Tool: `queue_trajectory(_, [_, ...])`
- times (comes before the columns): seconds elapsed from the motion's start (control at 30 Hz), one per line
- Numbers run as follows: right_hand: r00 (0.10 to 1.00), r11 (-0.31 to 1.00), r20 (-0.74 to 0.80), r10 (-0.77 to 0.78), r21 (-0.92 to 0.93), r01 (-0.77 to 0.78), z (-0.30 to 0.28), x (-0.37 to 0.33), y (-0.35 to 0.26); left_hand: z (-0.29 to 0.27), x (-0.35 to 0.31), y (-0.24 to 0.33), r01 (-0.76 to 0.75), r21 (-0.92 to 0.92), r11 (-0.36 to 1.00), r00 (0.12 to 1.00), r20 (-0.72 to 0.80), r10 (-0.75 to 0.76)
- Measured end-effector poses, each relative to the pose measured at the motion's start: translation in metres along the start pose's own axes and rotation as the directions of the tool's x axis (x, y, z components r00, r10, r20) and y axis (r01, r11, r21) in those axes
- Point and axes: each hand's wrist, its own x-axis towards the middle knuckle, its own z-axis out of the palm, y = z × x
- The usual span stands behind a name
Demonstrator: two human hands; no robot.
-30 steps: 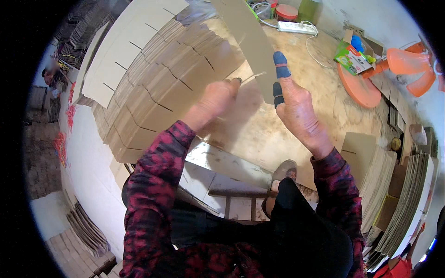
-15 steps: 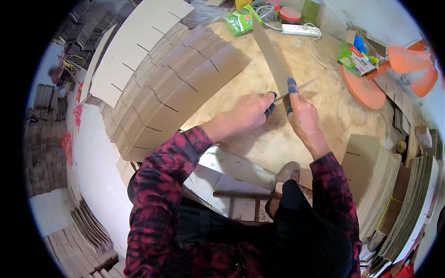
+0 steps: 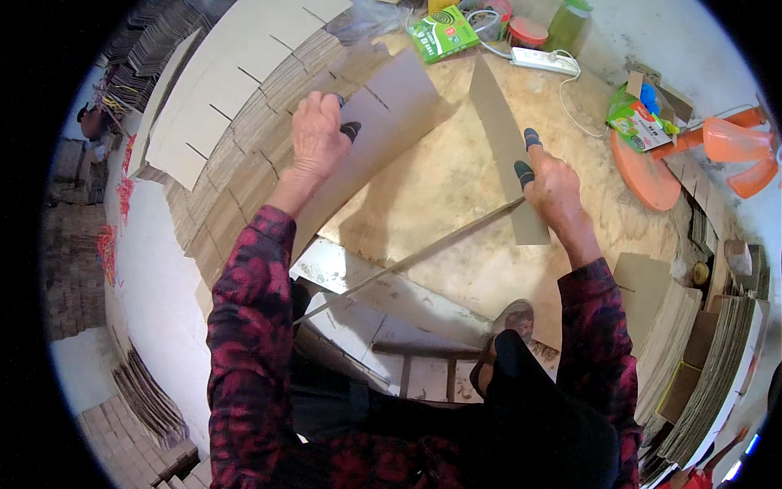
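Note:
My right hand [image 3: 555,189], dark covers on its fingertips, pinches a flat cardboard strip [image 3: 495,106] that stands tilted above the table. A second long, thin cardboard strip [image 3: 440,247], seen nearly edge-on, crosses it just below the fingers and reaches toward my lap. My left hand [image 3: 316,140] is at the tall stack of slotted cardboard [image 3: 213,213] on the left. Its fingers are curled on the edge of a slotted cardboard sheet [image 3: 399,94], which leans out from the stack over the table. Part of the grip is hidden behind the hand.
At the back of the wooden table [image 3: 423,196] lie a green box [image 3: 442,34], a white power strip [image 3: 544,60] and a jar [image 3: 568,28]. An orange fan [image 3: 648,171] stands at the right, above more cardboard stacks [image 3: 669,342]. A wooden stool frame [image 3: 423,352] is below.
My left hand has left the spot beside my right hand and moved left onto the stack, gripping a sheet there. My right hand has shifted slightly right and nearer with the crossed strips.

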Motion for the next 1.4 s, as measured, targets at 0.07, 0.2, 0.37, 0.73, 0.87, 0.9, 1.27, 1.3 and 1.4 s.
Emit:
queue_trajectory(0.07, [0.985,0.995,0.142,0.097,0.011,-0.1,0.007,0.002,0.0,-0.01,-0.001,0.0,0.02,-0.069,0.997,0.998,0.066,-0.015])
queue_trajectory(0.2, [0.989,0.998,0.146,0.017,0.053,-0.025,0.016,0.003,0.002,-0.015,-0.008,0.009,0.057,-0.135,0.989,0.95,0.313,-0.012])
queue_trajectory(0.37, [0.987,0.988,0.132,-0.096,0.137,0.077,0.001,0.001,-0.021,-0.016,-0.02,-0.009,-0.057,-0.083,0.995,0.903,0.421,0.086])
queue_trajectory(0.73, [0.987,0.968,0.003,-0.161,0.196,0.157,-0.028,-0.023,-0.028,-0.022,-0.054,0.056,-0.195,-0.27,0.943,0.901,0.33,0.281])
queue_trajectory(0.87, [0.979,0.963,-0.046,-0.196,0.181,0.201,-0.038,-0.035,-0.032,-0.008,-0.053,0.082,-0.153,-0.295,0.943,0.812,0.507,0.29])
queue_trajectory(0.9, [0.981,0.965,-0.047,-0.19,0.175,0.196,-0.041,-0.037,-0.032,-0.006,-0.051,0.086,-0.156,-0.302,0.941,0.811,0.505,0.296])
queue_trajectory(1.27, [0.992,0.987,-0.083,-0.099,0.118,0.109,-0.056,-0.06,-0.01,-0.006,-0.027,0.16,-0.136,-0.463,0.876,0.908,0.296,0.297])
queue_trajectory(1.3, [0.989,0.986,-0.088,-0.121,0.101,0.13,-0.057,-0.064,-0.01,-0.005,-0.026,0.168,-0.142,-0.464,0.874,0.912,0.282,0.298])
queue_trajectory(1.4, [0.988,0.981,-0.063,-0.138,0.132,0.145,-0.065,-0.073,-0.028,-0.003,-0.026,0.179,-0.111,-0.483,0.869,0.929,0.26,0.263])
